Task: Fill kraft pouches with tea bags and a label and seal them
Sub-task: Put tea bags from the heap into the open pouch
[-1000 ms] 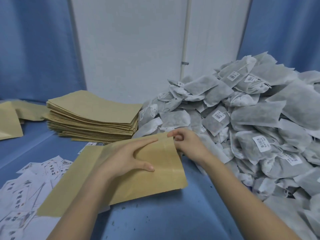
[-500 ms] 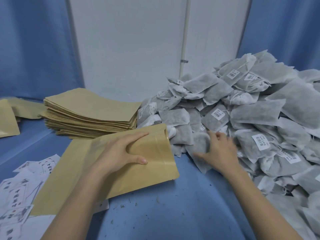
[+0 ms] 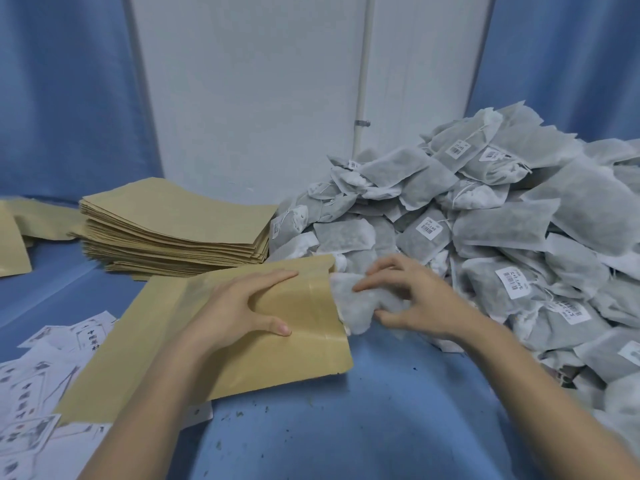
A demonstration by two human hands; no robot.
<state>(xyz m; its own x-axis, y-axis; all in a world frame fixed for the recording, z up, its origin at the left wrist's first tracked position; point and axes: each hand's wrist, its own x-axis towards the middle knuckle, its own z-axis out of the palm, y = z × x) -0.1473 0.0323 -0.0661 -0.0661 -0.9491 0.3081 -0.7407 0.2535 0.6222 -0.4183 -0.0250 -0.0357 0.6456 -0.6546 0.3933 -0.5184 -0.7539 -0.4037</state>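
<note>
The right hand (image 3: pixel 412 299) pinches a tea bag (image 3: pixel 356 303) at the open mouth of the pouch (image 3: pixel 242 358), which lies flat on the counter (image 3: pixel 346 427), long axis running left from the mouth. The left hand (image 3: pixel 239 306) presses flat on the pouch, fingers straight. The tea bag must travel leftward; the right hand is nearer.

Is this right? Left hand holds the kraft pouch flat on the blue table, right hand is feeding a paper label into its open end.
Not quite. In the head view the right hand holds a tea bag, not a paper label, at the open end of the kraft pouch. The labels lie on the table to the left. The left hand does press on the pouch.
</note>
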